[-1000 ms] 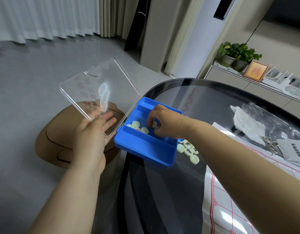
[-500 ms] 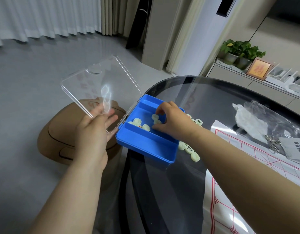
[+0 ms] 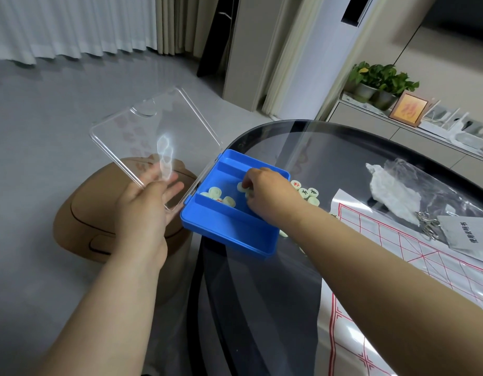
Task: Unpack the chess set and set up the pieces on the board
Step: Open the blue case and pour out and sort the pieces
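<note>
Right hand [image 3: 267, 194] has dipped closer into the blue box [image 3: 235, 234], fingers now curled down and pinching xiangqi discs [image 3: 241, 185] in the middle compartment, so another batch looks ready to come out! Loose discs [image 3: 214, 191] lie just left of those fingertips in the same compartment. Left hand [image 3: 142, 210] props the clear lid [image 3: 153, 137] open, fingers straight and spread. Unpacked discs [image 3: 307, 191] wait on the glass table [image 3: 262, 308] beyond the box, near the paper board [image 3: 398, 253]; setup not yet begun
</note>
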Demonstrator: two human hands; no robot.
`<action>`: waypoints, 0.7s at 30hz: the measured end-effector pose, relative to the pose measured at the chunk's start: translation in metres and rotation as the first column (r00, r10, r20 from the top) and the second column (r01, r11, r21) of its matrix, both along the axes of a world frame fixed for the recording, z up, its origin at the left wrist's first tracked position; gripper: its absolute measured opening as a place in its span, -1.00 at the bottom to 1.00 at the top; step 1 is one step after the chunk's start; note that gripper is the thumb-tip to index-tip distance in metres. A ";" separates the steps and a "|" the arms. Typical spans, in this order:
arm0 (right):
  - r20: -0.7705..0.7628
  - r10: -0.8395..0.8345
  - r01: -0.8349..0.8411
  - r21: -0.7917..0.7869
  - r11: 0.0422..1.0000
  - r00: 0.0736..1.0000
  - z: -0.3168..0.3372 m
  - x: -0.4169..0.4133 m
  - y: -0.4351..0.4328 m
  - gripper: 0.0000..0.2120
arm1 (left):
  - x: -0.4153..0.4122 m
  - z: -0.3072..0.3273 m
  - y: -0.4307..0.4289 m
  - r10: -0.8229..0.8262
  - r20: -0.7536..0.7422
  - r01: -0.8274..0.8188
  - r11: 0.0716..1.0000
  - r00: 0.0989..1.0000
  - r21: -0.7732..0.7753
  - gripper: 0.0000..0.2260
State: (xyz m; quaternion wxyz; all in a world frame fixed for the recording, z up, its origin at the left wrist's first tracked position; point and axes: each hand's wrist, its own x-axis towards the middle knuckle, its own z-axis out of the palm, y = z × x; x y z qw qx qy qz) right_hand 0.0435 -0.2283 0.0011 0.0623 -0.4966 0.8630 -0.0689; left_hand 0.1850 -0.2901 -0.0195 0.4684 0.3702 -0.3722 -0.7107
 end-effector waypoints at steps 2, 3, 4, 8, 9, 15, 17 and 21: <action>0.042 0.003 -0.001 -0.036 0.999 0.999 0.001 0.000 0.002 -0.75 | 0.000 0.000 0.000 0.002 0.000 -0.002 1.000 1.000 0.001 -0.81; 0.063 0.006 -0.003 -0.059 0.998 0.998 0.001 0.000 0.004 -0.75 | 0.000 0.001 0.001 0.001 -0.001 -0.001 1.000 1.000 0.002 -0.81; 0.073 0.014 -0.008 -0.079 0.997 0.997 0.002 -0.001 0.006 -0.75 | 0.000 0.001 0.000 -0.001 -0.002 0.001 1.000 1.000 0.002 -0.80; 0.147 0.040 0.002 -0.276 0.961 0.988 0.016 -0.012 0.021 -0.77 | 0.000 0.000 0.000 0.004 0.007 -0.004 1.000 1.000 -0.002 -0.78; 0.195 0.023 0.047 -0.347 0.937 0.981 0.022 -0.017 0.028 -0.78 | 0.001 -0.001 0.000 0.003 0.010 -0.003 1.000 1.000 -0.004 -0.79; 0.473 -0.197 0.350 -0.259 0.900 0.859 0.025 -0.050 0.065 -0.89 | 0.001 0.000 0.001 -0.021 0.007 0.022 1.000 1.000 -0.013 -0.81; 0.434 -0.222 0.339 -0.214 0.916 0.873 0.018 -0.051 0.067 -0.91 | 0.001 0.000 0.001 -0.020 0.014 0.021 1.000 1.000 -0.015 -0.82; 0.325 -0.196 0.287 -0.262 0.921 0.925 0.017 -0.051 0.063 -0.82 | -0.001 -0.001 0.000 -0.003 0.032 0.003 1.000 0.999 -0.008 -0.81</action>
